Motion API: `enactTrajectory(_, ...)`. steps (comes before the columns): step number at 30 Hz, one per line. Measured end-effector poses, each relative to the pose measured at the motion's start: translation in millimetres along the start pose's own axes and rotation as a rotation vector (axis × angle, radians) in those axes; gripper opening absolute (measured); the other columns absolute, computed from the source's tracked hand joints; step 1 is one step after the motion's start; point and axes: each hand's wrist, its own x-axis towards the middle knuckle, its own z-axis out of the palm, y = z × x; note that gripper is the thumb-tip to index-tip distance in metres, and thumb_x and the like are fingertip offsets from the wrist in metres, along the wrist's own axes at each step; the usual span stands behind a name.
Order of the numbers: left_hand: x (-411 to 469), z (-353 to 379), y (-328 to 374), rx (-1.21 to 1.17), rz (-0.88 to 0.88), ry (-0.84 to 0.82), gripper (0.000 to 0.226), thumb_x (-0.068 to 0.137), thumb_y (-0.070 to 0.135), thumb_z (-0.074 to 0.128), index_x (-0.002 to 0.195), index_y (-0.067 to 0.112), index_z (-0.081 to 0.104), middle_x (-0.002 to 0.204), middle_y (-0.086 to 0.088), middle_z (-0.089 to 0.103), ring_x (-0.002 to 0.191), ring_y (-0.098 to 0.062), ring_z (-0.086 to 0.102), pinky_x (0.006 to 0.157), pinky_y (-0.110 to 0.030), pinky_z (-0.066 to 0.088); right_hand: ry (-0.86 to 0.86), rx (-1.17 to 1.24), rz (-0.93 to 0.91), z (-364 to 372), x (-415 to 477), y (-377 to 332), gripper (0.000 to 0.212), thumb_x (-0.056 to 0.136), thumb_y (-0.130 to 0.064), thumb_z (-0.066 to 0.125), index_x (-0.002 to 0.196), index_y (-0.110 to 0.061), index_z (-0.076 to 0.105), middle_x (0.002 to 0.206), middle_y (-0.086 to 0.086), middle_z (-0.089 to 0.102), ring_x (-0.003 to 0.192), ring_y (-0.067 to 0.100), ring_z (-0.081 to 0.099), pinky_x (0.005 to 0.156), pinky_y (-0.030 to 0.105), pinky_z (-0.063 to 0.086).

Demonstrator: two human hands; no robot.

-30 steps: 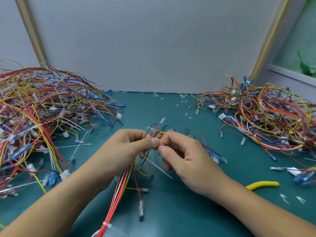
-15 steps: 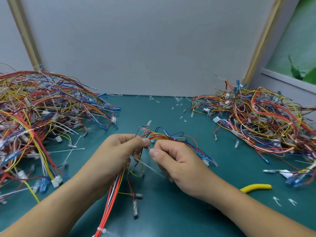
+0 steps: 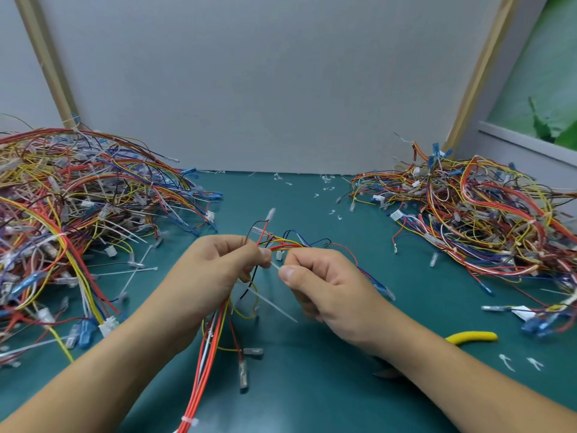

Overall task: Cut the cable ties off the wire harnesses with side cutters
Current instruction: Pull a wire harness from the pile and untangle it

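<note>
Over the middle of the green table [image 3: 312, 385], my left hand [image 3: 215, 273] grips a wire harness [image 3: 215, 339] of red, yellow, white and black wires. Its bundle hangs down toward me, with another white tie [image 3: 189, 420] near the bottom edge. My right hand [image 3: 327, 285] pinches a white cable tie [image 3: 274, 303] at the bundle; the tie's long tail slants down to the right. The side cutters [image 3: 473, 336], seen only as a yellow handle, lie on the table to the right of my right forearm, in neither hand.
A large heap of tied harnesses [image 3: 71, 226] fills the left side. A second heap [image 3: 480, 220] covers the right back. Cut tie scraps [image 3: 324, 189] lie scattered at the back by the grey wall, and two more [image 3: 518, 363] sit near the cutters.
My two hands have drawn slightly apart, the right thumb sliding down along the tie. The harness stays in the same place.
</note>
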Motion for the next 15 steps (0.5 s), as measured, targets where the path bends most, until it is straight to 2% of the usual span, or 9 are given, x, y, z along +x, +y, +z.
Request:
enactTrajectory(3,-0.3,-0.4,-1.1,0.03,0.011,-0.028,0.034,0.06,0.053,0.065,0.065,0.02,0.071,0.064,0.004,0.054,0.061,-0.005,0.048,0.066,-0.033,0.034,0.007,-0.003,-0.005,0.7,-1.5,1.2,0.031,0.092,-0.026,0.049,0.064,-0.021,0.039,0.054,-0.011,0.03,0.048,0.008,0.024,0.048,0.025,0.024)
enactTrajectory(7,0.1,0.6,-1.9,0.034,0.012,-0.029,0.025,0.069,0.044,0.064,0.065,0.02,0.07,0.061,0.007,0.053,0.058,-0.004,0.047,0.064,-0.031,0.033,0.003,0.006,0.009,1.0,-1.6,1.6,0.031,0.092,-0.027,0.049,0.063,-0.02,0.039,0.053,-0.013,0.031,0.049,0.008,0.025,0.049,0.023,0.025)
enactTrajectory(15,-0.1,0.8,-2.7,0.042,0.017,-0.04,0.024,0.07,0.043,0.063,0.066,0.02,0.071,0.06,0.01,0.053,0.058,-0.002,0.047,0.062,-0.027,0.033,-0.007,0.029,0.026,1.9,-2.2,1.1,0.032,0.091,-0.027,0.049,0.06,-0.025,0.039,0.053,-0.014,0.03,0.046,0.002,0.025,0.047,0.014,0.025)
